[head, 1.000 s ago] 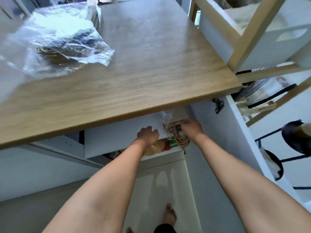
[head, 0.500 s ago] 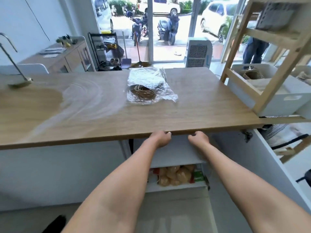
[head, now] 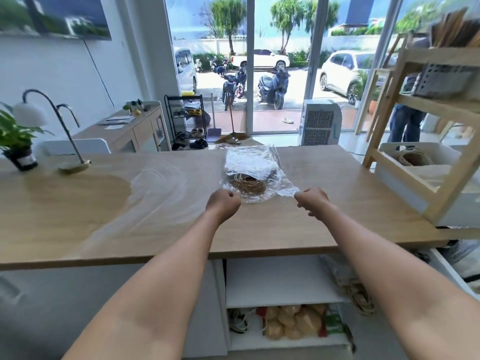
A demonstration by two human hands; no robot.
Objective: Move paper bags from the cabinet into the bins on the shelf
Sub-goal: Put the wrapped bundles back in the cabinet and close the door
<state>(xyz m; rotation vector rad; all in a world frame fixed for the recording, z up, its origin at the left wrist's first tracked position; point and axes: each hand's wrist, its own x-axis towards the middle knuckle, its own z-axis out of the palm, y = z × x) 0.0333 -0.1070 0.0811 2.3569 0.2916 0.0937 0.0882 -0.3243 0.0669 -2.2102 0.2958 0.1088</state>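
Head view: your left hand (head: 224, 203) and right hand (head: 312, 198) each pinch a near corner of the plastic-wrapped bundle (head: 253, 175).
Bin (head: 405, 162): right of your right hand, the nearer one.

White walls, daylight through tall glass doors (head: 280, 74) onto parked cars and scooters. Wooden counter (head: 78, 203) in front, with a lamp (head: 52, 120) and potted plant (head: 15, 141) at left. Behind: sideboard (head: 124, 131), black rack (head: 185, 118), air cooler (head: 320, 122).

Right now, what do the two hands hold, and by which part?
Both pinch the clear plastic package on the counter: left hand at its near-left edge, right hand at its near-right corner.
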